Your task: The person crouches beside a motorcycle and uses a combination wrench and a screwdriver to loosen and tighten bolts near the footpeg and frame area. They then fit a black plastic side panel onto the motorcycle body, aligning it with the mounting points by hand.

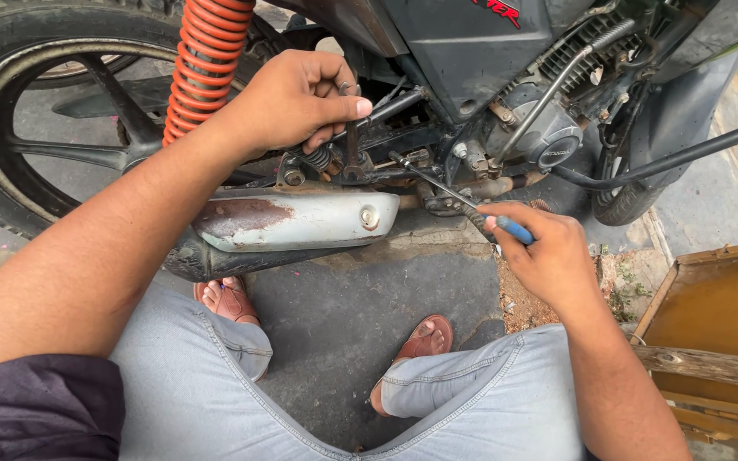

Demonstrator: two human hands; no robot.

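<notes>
A motorcycle (471,77) stands across the upper part of the view, its side turned to the person; the rear wheel (36,119) fills the top left corner, and an orange spring (202,64) of the shock absorber runs down beside it. Under the frame lies the exhaust (292,224), a long silver body with a rusty patch on its left part; a black cable (668,158) crosses on the right side. At the right edge stands a wooden box (711,324) with a yellow-brown inside. The person squats on the dark ground (343,316); the knees in light grey trousers are spread, and both feet wear brown sandals (424,341).

The left hand (296,98) is above the exhaust, at the frame; the grip is closed around a thin metal part (350,128) that comes down from between thumb and fingers to the footrest area; a small coil spring (318,158) sits just under the fingers, and I cannot tell if they touch it.

The right hand (548,252) is lower and to the right, near the front end of the exhaust; its grip is closed around the blue handle of a screwdriver (454,192); the shaft points up and to the left from the hand, and the tip reaches the frame just right of the left hand, near the metal part; the two hands are apart.
</notes>
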